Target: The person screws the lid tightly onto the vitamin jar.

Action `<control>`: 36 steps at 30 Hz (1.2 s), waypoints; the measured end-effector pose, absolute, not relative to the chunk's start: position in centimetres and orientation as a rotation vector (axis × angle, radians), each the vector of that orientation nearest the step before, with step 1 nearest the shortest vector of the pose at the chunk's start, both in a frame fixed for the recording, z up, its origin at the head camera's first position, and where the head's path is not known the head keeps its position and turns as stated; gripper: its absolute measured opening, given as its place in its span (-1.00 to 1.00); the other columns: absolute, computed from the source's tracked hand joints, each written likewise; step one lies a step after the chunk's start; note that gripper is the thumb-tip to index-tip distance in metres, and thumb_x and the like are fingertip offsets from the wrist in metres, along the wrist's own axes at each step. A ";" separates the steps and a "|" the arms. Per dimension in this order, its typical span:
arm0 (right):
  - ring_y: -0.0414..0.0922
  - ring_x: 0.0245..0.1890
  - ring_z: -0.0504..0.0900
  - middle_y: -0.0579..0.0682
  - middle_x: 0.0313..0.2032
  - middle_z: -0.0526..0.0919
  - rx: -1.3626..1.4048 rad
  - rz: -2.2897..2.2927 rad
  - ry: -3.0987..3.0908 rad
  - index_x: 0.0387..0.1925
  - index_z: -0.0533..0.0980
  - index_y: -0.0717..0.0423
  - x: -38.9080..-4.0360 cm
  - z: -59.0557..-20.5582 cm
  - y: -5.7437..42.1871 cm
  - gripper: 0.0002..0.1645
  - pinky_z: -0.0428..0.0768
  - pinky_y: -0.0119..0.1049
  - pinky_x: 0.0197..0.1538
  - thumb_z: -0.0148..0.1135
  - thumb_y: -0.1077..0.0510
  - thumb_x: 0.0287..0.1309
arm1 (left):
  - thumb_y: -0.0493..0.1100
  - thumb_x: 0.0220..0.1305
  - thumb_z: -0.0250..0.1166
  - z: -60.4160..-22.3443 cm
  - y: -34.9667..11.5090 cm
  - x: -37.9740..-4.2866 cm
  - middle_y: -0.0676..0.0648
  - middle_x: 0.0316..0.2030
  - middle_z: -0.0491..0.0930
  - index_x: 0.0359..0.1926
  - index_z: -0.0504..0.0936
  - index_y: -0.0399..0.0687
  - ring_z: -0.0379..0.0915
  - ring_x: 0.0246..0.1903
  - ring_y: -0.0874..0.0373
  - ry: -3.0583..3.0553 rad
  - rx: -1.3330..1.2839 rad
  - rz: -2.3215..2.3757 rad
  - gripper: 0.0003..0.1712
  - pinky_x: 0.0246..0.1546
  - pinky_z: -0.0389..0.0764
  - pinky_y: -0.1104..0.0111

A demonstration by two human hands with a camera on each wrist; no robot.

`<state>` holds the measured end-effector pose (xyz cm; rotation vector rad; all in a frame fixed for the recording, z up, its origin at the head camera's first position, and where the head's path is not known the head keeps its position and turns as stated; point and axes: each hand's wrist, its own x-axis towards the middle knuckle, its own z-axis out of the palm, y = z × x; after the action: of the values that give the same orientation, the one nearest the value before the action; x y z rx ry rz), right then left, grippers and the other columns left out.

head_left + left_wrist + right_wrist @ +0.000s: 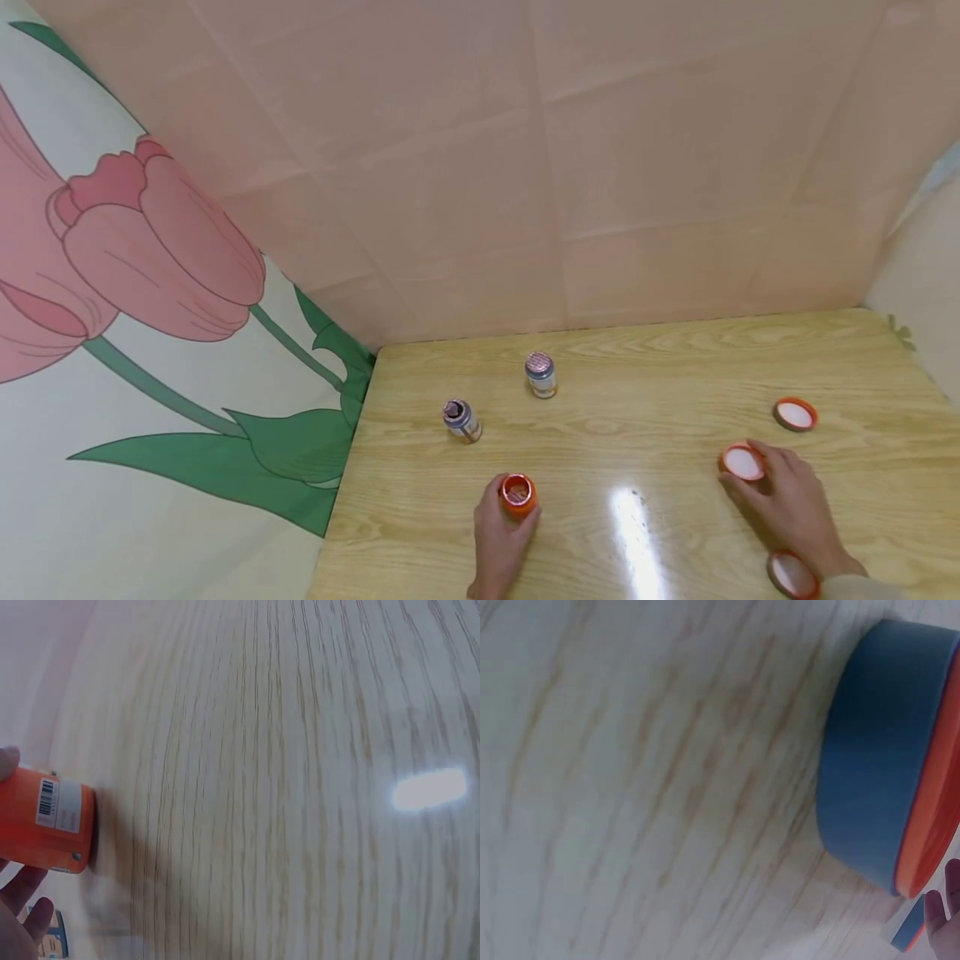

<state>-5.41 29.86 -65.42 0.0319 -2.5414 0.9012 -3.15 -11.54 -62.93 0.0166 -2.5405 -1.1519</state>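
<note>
Orange round plastic jar in left grip: top cropped, left-wrist view; white barcode label unreadable. Round blue, orange-rimmed lid near right grip: cropped, right-wrist view.

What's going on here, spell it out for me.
A person's left grip holds an open, round, orange plastic-looking jar, while the right grip pinches a round, blue, orange-rimmed plastic-looking lid, white inside up. Two similar lids lie nearby on the wood-grained table, and two small, cylindrical blue-and-white jars stand farther back.
</note>
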 end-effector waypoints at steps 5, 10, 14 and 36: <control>0.35 -0.12 0.45 0.43 -0.10 0.54 0.026 0.925 -2.530 0.07 0.48 0.38 -5.3 -65.5 29.5 -0.17 0.29 0.16 -0.08 0.62 0.10 -0.26 | -0.13 -0.15 0.62 -62.9 -10.9 -3.3 0.03 -0.02 0.66 0.17 0.50 -0.03 0.57 -0.07 0.11 -2.555 -0.021 -1.130 -0.21 -0.04 0.56 0.18; 0.34 -0.10 0.45 0.43 -0.08 0.55 0.019 0.948 -2.536 0.10 0.48 0.37 -5.4 -65.5 29.0 -0.15 0.28 0.14 -0.04 0.63 0.11 -0.28 | -0.14 -0.17 0.63 -62.6 -10.4 -3.5 0.02 -0.04 0.67 0.15 0.51 -0.03 0.58 -0.09 0.09 -2.548 -0.047 -1.123 -0.21 -0.06 0.57 0.17; 0.36 -0.11 0.45 0.43 -0.09 0.55 0.043 0.940 -2.532 0.10 0.47 0.38 -5.6 -65.5 28.6 -0.14 0.29 0.18 -0.05 0.62 0.09 -0.25 | -0.15 -0.17 0.63 -62.6 -10.0 -3.7 -0.01 -0.04 0.66 0.14 0.52 -0.07 0.59 -0.08 0.07 -2.545 -0.087 -1.105 -0.22 -0.05 0.57 0.15; 0.35 -0.12 0.45 0.44 -0.10 0.56 0.093 1.004 -2.533 0.06 0.49 0.42 -6.6 -65.0 27.3 -0.14 0.23 0.10 -0.04 0.65 0.09 -0.31 | -0.12 -0.21 0.65 -63.0 -9.1 -5.2 0.04 -0.03 0.64 0.17 0.48 0.00 0.58 -0.04 0.16 -2.531 -0.281 -1.015 -0.16 -0.01 0.57 0.25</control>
<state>-6.63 27.28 -64.95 0.0928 -2.5331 1.0044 -5.20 -9.12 -63.01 -0.2813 -2.5314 -1.0154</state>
